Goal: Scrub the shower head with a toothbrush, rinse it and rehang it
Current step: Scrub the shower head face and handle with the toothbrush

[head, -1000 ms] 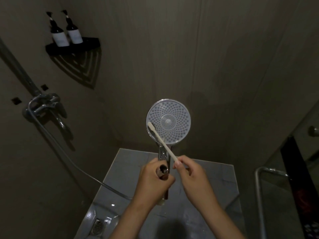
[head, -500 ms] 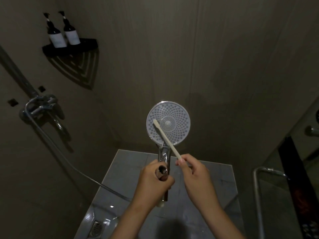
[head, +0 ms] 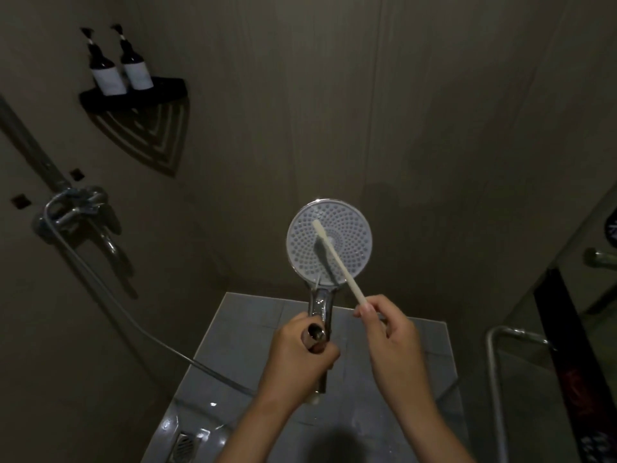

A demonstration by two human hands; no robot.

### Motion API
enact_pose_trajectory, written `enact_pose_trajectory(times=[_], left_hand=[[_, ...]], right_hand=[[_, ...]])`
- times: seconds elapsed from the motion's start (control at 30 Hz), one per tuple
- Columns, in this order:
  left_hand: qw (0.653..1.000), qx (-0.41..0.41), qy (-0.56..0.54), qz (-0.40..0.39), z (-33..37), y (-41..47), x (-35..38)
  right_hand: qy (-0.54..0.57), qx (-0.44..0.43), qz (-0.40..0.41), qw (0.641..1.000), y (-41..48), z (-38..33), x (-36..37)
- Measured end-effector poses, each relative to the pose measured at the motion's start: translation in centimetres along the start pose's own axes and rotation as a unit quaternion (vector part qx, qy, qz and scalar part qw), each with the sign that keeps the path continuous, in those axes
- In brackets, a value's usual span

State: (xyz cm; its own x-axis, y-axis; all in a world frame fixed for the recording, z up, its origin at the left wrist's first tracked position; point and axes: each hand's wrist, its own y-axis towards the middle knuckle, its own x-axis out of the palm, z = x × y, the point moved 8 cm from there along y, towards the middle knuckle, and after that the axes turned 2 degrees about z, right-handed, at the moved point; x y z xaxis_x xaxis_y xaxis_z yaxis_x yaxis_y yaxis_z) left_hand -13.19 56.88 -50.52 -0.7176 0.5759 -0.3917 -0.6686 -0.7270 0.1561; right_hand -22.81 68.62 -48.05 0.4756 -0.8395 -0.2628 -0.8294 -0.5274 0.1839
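A round chrome shower head (head: 347, 248) with a white dotted face points up at me in the middle of the view. My left hand (head: 297, 359) grips its chrome handle from the left. A white toothbrush (head: 337, 262) slants across the face, its head at the upper left part of the disc. My right hand (head: 390, 339) pinches the lower end of the toothbrush, just right of the handle. The grey hose (head: 133, 322) runs from under my left hand up to the wall mixer.
A chrome mixer tap (head: 76, 212) with a riser pipe is on the left wall. A black corner shelf (head: 133, 95) carries two dark pump bottles. A floor drain (head: 182, 446) lies at the lower left. A glass door with a metal handle (head: 497, 379) stands at the right.
The brush head has slid from the left edge of the face up toward its upper middle. My right hand has moved right and slightly up. The shower head stays held in place.
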Motion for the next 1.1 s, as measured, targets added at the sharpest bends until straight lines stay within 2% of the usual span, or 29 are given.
enact_pose_trajectory(times=[0.1, 0.33, 0.5, 0.67, 0.77, 1.1], left_hand=[[1.000, -0.014, 0.008, 0.008, -0.3, 0.2, -0.5], [0.999, 0.032, 0.042, -0.003, 0.5, -0.1, -0.2], [1.000, 0.015, 0.019, 0.000, 0.2, -0.1, -0.4], [0.999, -0.016, -0.015, 0.033, -0.2, 0.0, -1.4], [0.999, -0.016, -0.006, 0.034, -0.3, 0.0, -1.5], [0.998, 0.044, 0.049, 0.015, 1.2, -0.6, -0.5]], right_hand=[[-0.017, 0.014, 0.014, 1.000, 0.0, 0.4, -0.3], [-0.037, 0.011, -0.044, 0.998, -0.3, 0.1, 2.1], [-0.036, -0.006, -0.050, 0.998, -0.2, -0.5, 2.5], [-0.012, 0.004, 0.013, 1.000, 0.0, -0.2, 0.6], [-0.015, 0.016, 0.021, 1.000, 0.2, -0.2, 0.1], [-0.024, 0.019, -0.077, 0.997, -0.3, -1.0, 3.5]])
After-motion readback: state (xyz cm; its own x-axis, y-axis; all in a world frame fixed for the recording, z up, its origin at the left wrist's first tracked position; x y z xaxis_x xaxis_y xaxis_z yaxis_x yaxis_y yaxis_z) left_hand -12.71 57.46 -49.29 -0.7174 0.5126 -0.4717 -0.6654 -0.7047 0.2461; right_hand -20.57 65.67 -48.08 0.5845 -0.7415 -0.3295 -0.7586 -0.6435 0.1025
